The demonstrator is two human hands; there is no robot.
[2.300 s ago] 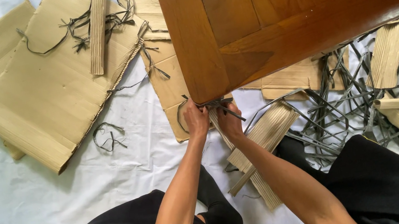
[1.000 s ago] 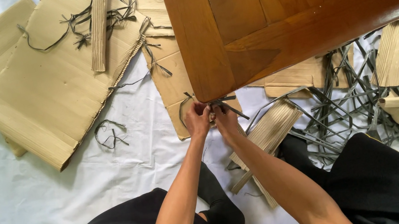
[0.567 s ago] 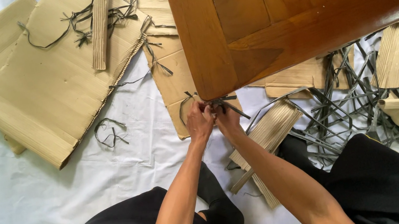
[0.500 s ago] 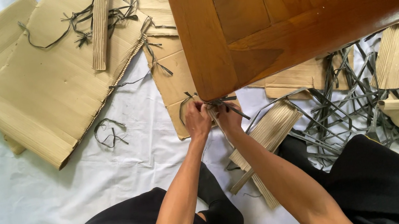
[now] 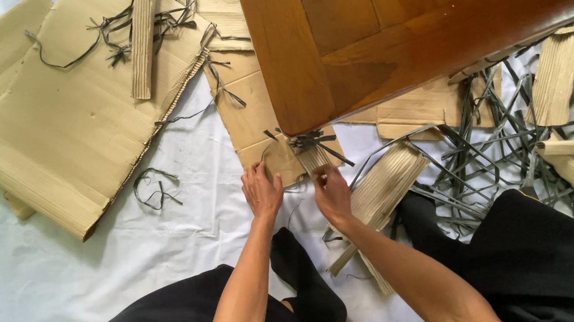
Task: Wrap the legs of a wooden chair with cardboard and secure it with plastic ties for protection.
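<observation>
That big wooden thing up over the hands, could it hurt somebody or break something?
Maybe. The wooden furniture piece hangs tilted right above the left hand and right hand, so if it tipped it could pinch them. The right hand pulls at the corrugated cardboard strip tied with dark straps; a sudden give might scrape the varnish. Loose straps by the legs could tangle feet.

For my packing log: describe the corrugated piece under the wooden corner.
The corrugated piece is a tan, ribbed cardboard strip, bound at its top by dark strapping just below the brown wooden furniture corner. It slants down toward the right hand, whose fingertips touch it. The left hand is beside it, apart.
</observation>
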